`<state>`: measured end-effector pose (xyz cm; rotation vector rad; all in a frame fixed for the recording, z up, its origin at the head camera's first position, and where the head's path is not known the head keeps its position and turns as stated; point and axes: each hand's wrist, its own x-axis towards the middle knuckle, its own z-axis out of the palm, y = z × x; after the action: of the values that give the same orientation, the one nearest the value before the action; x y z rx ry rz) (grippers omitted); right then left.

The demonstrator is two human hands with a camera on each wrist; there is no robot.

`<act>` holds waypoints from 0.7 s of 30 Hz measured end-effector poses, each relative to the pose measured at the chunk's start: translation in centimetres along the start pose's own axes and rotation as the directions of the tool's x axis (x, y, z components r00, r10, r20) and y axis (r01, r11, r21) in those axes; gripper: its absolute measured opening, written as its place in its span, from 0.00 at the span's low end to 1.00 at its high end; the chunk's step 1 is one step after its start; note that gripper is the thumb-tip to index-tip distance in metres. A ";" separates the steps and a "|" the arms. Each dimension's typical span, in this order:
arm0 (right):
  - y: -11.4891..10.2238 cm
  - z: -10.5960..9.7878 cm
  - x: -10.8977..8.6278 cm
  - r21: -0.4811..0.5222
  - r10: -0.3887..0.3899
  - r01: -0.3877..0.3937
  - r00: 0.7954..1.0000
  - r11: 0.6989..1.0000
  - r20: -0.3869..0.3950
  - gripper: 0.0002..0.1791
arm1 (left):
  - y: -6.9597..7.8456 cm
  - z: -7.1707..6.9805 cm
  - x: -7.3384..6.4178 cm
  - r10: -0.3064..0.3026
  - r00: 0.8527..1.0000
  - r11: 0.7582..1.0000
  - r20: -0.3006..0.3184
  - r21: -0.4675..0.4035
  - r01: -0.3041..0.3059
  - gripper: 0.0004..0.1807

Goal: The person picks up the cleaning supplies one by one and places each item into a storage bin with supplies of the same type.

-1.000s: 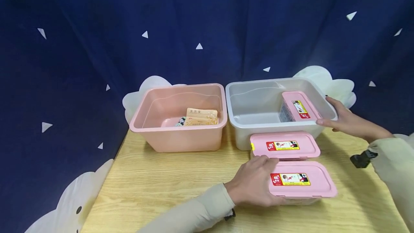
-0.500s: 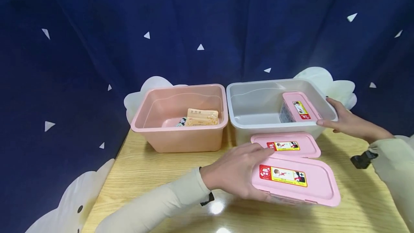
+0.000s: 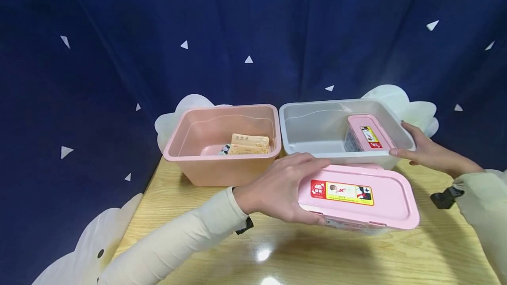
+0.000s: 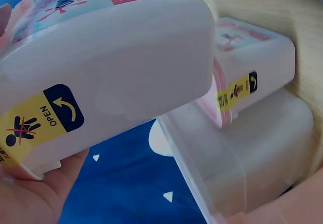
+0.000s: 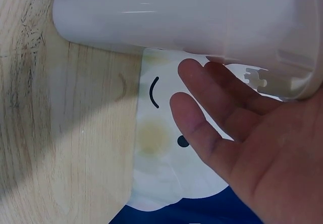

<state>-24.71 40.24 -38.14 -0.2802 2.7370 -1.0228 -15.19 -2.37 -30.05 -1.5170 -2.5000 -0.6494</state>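
My left hand [image 3: 283, 188] grips the left end of a white plastic tub with a pink lid [image 3: 372, 206], thumb at the front side and fingers over the back. The tub is raised above the table and tilted; in the left wrist view its white end wall [image 4: 121, 67] bears a yellow OPEN label. Behind it a second tub [image 4: 260, 57] stands in front of the light grey bin [image 3: 317, 131], mostly hidden in the head view. My right hand [image 3: 431, 151] holds the bin's right rim, with several fingers outside its wall. A third pink-lidded tub [image 3: 368, 133] sits inside the bin.
A pink bin [image 3: 222, 170] stands left of the grey one, with flat beige packets [image 3: 249, 144] inside. Both rest at the back of the wooden table [image 3: 222, 250]. A dark blue curtain [image 3: 222, 21] with white triangles hangs behind.
My left hand has lifted the front tub off the table and moved it up toward the grey bin, now covering most of the second tub. The right hand stays at the rim.
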 end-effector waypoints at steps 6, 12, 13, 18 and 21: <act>0.1 0.0 0.1 -0.015 0.018 -0.018 1.000 1.000 -0.004 0.56 | -0.8 -2.2 0.9 -0.044 0.999 0.999 -0.018 0.002 0.044 0.54; 0.0 -0.2 0.3 -0.001 0.004 -0.004 1.000 1.000 0.002 0.56 | -2.4 -5.3 3.0 -0.124 0.992 0.992 -0.033 0.026 0.125 0.52; 0.0 -0.2 0.3 -0.003 0.005 -0.005 1.000 1.000 0.007 0.56 | -2.7 -5.7 3.3 -0.135 0.990 0.990 -0.041 0.021 0.136 0.52; 0.3 -0.2 0.0 -0.009 0.015 -0.015 1.000 1.000 0.022 0.56 | -4.3 -6.6 4.9 -0.193 0.977 0.981 -0.088 -0.009 0.193 0.51; 0.2 -0.2 0.0 -0.003 -0.002 0.002 1.000 1.000 0.015 0.55 | -5.2 -6.9 5.8 -0.226 0.968 0.974 -0.104 -0.012 0.227 0.51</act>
<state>-24.78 40.58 -38.11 -0.2903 2.7256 -1.0126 -23.19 -2.72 -23.41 -1.1727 -2.6135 -0.7401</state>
